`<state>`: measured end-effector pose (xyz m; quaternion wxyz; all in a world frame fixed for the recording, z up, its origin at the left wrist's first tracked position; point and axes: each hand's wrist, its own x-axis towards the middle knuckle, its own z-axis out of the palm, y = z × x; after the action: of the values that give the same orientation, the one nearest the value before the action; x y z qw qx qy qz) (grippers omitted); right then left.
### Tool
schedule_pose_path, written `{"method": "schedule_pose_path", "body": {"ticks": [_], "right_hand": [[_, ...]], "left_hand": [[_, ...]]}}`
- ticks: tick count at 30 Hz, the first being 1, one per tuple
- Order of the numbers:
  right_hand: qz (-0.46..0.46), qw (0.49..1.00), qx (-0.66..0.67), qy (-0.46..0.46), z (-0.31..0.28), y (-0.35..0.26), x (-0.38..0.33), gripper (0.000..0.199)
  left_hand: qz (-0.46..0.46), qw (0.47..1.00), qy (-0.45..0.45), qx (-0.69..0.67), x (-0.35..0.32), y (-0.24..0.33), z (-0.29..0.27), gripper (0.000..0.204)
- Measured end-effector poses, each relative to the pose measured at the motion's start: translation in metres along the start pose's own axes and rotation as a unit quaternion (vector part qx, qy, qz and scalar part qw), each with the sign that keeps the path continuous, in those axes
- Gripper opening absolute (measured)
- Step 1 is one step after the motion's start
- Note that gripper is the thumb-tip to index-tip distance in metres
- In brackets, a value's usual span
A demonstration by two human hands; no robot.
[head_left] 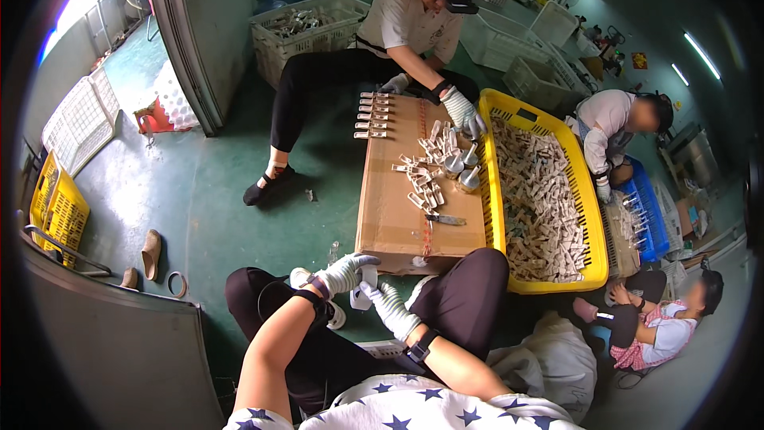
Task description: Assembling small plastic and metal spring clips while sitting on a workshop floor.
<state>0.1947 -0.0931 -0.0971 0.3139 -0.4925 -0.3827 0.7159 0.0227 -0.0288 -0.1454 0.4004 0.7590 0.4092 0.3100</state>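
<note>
Seated on the green floor [207, 191], knees up against the near end of the long brown cardboard box [398, 215] that serves as the counter. Both hands wear white knit gloves and black wrist straps.

Left hand [344, 272], just below the box's near edge, curls round the top of a small white plastic piece [364, 287]. Right hand [390, 308], just below and right of it, lies against the piece's lower end with fingers extended; whether it truly grips cannot be told. The piece sits between the two hands, off the box, over the gap between the knees.

On the box's far half: a loose heap of small white parts [426, 171], a row of metal clips [372, 115] at its far end, and a small knife [446, 220] near the middle. Touching the box's right side, a yellow plastic crate [589, 215] full of pale parts. A co-worker's gloved hand [464, 111] reaches over the box's far right corner.

Risk, as judged: the piece is held over open floor, so a slack grip in thick gloves could drop it between the legs. The knife lies loose where either worker's hand may brush it.
</note>
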Motion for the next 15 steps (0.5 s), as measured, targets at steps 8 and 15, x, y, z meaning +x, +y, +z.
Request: {"method": "schedule_pose_path", "body": {"ticks": [8, 15], "right_hand": [[0.012, 0.990, -0.101, -0.097, -0.018, -0.028, 0.003, 0.031], [-0.141, 0.782, -0.603, -0.063, -0.094, -0.148, 0.045, 0.040]], "left_hand": [[-0.333, 0.630, 0.017, -0.701, 0.017, 0.023, 0.000, 0.032], [-0.377, 0.651, 0.031, -0.659, 0.018, 0.005, 0.001, 0.014]]}}
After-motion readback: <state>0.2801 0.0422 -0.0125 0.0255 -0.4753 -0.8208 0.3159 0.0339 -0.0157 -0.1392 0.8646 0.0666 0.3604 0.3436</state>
